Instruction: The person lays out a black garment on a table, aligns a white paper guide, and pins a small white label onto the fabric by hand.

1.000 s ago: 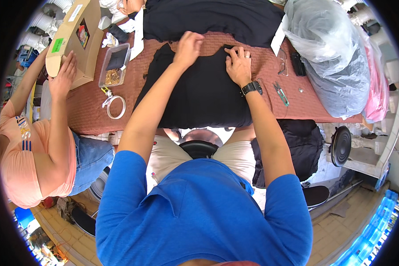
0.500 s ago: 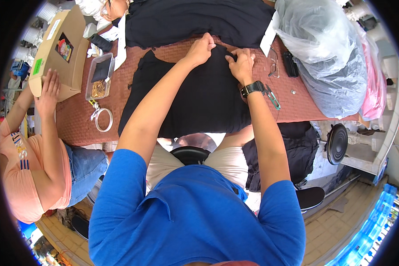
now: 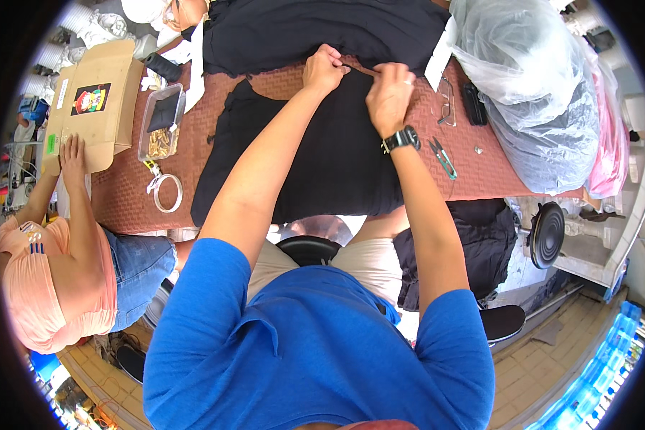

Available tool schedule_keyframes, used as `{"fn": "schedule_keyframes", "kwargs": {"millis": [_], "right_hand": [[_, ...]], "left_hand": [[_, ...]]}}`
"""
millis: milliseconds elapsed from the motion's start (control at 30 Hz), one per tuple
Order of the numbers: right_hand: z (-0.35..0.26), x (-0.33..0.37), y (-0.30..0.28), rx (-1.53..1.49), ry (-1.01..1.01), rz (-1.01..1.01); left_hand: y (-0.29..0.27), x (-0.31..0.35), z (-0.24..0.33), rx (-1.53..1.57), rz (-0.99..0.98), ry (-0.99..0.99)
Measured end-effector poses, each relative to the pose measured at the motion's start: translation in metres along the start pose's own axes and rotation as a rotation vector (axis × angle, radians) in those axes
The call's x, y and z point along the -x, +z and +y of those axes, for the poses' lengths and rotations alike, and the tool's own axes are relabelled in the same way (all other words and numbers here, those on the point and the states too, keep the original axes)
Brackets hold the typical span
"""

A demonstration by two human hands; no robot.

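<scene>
A black garment piece [image 3: 308,158] lies spread on the table before me, its near edge hanging close to my lap. At its far edge my left hand [image 3: 325,69] is closed in a pinch on the black cloth. My right hand [image 3: 390,92], with a watch on the wrist, is closed too, fingers bent over the same far edge a short way to the right. A thin strip of the edge runs between the two hands. The fingertips of the right hand are partly hidden by its back. Green-handled thread snips [image 3: 444,159] lie beside my right wrist.
More black cloth [image 3: 308,32] lies across the far side. Glasses [image 3: 446,102], a black case [image 3: 473,104] and bulging plastic bags [image 3: 530,93] stand right. At left are a clear tub [image 3: 162,122], a white ring [image 3: 168,193] and a co-worker's hands on a cardboard box [image 3: 93,100].
My right hand has lifted and turned slightly up along the far edge; my left has shifted a little away from me. The co-worker's box has tipped so its printed top shows.
</scene>
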State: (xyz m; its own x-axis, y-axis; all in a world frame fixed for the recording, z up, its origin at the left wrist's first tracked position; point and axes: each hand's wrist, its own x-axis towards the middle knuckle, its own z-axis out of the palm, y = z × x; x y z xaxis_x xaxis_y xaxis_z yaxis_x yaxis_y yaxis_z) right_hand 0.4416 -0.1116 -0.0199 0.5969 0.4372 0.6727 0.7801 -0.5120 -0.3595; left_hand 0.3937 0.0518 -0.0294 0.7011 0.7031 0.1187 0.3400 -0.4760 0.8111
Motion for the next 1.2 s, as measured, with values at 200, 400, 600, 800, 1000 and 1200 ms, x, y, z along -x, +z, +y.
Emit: {"fn": "schedule_keyframes", "kwargs": {"millis": [200,400,600,800,1000,1200], "right_hand": [[-0.012,0.032,-0.009,-0.14,-0.084,-0.311],[0.015,-0.01,-0.028,0.181,0.167,0.085],[0.093,-0.024,-0.039,0.29,0.078,0.093],[-0.021,0.041,-0.105,-0.034,-0.206,-0.055],[-0.069,0.112,-0.115,-0.245,-0.395,-0.477],[-0.046,0.034,-0.072,-0.456,-0.138,-0.426]], "left_hand": [[-0.009,-0.008,0.009,-0.058,-0.158,-0.146],[-0.019,-0.018,0.0,-0.1,-0.205,-0.238],[-0.017,-0.02,0.012,-0.118,-0.257,-0.111],[-0.019,-0.036,-0.017,-0.054,-0.412,0.048],[-0.016,-0.046,-0.019,0.114,-0.558,-0.097],[-0.021,-0.032,-0.018,0.008,-0.445,-0.045]]}}
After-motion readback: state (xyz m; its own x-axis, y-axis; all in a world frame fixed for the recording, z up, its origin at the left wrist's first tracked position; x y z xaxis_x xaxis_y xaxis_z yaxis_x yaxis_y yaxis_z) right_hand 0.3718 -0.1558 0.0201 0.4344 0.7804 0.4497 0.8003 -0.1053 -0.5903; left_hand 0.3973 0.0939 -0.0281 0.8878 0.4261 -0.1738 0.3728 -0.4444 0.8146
